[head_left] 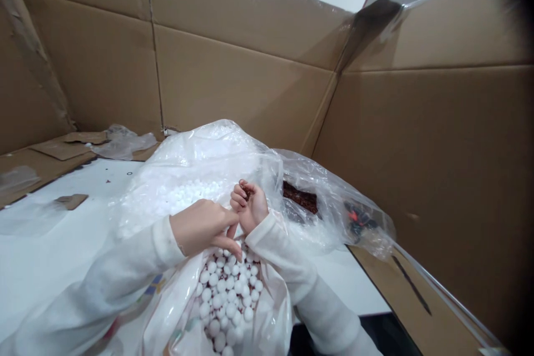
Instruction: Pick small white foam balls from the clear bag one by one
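Observation:
My right hand (250,208) is turned palm up with its fingers curled round small brown pieces (247,192). Beside it, my left hand (208,228) reaches in from the left, back upward, fingers pointing down and slightly apart, nearly touching my right wrist. Below both hands, an open plastic bag (277,311) holds many white balls (229,295) with small dark red bits among them. Behind the hands lies a large clear bag (217,144) of small white beads (187,192).
To the right, a clear bag (329,178) has dark brown material (300,197) near its opening and a black and red item (359,219) beneath the plastic. A dark thin strip (412,285) lies on cardboard. Cardboard walls (246,39) surround the white surface (45,250); plastic scraps (123,143) lie left.

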### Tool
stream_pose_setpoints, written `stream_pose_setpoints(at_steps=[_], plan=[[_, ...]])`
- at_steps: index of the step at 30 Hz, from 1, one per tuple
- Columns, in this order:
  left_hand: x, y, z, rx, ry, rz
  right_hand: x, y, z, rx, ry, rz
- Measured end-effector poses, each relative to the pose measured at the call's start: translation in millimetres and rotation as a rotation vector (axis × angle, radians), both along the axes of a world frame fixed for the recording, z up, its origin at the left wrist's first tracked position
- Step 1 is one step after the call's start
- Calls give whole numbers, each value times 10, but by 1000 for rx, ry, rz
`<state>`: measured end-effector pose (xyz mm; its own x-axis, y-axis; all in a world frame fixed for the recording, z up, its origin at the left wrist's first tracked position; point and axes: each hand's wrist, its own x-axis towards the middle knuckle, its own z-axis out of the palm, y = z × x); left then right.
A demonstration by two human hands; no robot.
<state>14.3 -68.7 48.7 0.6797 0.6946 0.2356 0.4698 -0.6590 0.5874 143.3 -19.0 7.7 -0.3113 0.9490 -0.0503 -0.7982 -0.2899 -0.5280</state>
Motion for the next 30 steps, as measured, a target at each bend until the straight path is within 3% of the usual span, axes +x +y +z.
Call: stream_pose_setpoints(at_steps=[2, 4, 10, 14, 19, 26, 30], plan=[[9, 42, -24, -81, -100, -11, -9, 7, 1, -2, 0, 2], [4, 144, -55, -274, -285, -10, -17, 14, -1, 3, -1, 5], [-66, 590, -203, -1162, -1333, 170, 1, 49, -22, -12, 52, 50], [-125, 715, -376, -1474, -1598, 291, -3, 77, -41, -65, 54, 60], [-133, 697, -481, -1518, -1595, 217, -24, 92, -58, -77, -2, 90], [-38, 687, -526, -1256, -1511, 69, -8, 46, -54, 56, -75, 155], [-50, 692, -573, -1267, -1571, 104, -13, 32, -59, 62, -84, 114]])
